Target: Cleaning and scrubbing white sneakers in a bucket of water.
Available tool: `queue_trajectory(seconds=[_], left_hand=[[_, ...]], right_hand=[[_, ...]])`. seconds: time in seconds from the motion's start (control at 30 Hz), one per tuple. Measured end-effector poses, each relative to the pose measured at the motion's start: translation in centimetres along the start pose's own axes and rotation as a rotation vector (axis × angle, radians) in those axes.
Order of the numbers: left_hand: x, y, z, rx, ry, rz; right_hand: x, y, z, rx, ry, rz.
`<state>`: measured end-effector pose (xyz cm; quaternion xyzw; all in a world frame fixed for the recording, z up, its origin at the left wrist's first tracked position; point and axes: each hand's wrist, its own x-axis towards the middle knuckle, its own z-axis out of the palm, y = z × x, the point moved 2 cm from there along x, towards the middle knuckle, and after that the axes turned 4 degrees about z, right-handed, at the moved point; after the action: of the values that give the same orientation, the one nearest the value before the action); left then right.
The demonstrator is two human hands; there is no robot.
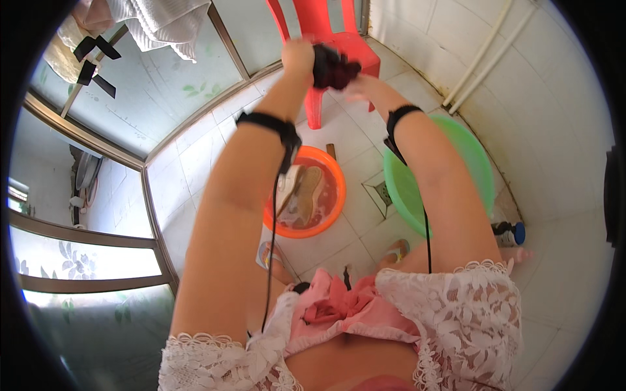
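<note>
fingers of the left hand (pixel 298 55) and right hand (pixel 360 86) are clamped on a dark wet cloth (pixel 332 67), held up over the red plastic chair (pixel 339 45). looks like mid-wash: shoes still soaking in the orange basin (pixel 336 202), green basin (pixel 479 163) beside it. a dark bottle with a blue cap (pixel 510 232) lies on the tiles.

Both hands (pixel 329 65) gripping dark cloth (pixel 334 67) above red chair (pixel 339 36).

Green basin (pixel 479 163) half behind the right forearm, orange basin (pixel 334 195) partly behind the left
</note>
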<state>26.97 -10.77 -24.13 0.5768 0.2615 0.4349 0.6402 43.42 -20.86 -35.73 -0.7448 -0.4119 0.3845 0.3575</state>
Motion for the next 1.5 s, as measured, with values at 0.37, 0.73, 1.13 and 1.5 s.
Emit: queue_trajectory(seconds=[0.37,0.73,1.13,1.5], left_hand=[[1.7,-15.4,-13.3,-0.066,0.257,-0.296],[-0.5,-18.4,-15.9,0.013,0.112,-0.523],[-4.3,-15.1,-11.7,-0.056,0.053,-0.540],[-7.0,-11.8,-9.1,-0.012,-0.018,-0.549]], right_hand=[[11.9,7.4,2.9,0.791,0.314,0.383],[15.2,6.2,5.0,1.288,0.419,0.241],[2.7,11.1,5.4,1.226,0.346,0.316],[-10.6,16.9,-2.0,0.730,0.213,0.557]])
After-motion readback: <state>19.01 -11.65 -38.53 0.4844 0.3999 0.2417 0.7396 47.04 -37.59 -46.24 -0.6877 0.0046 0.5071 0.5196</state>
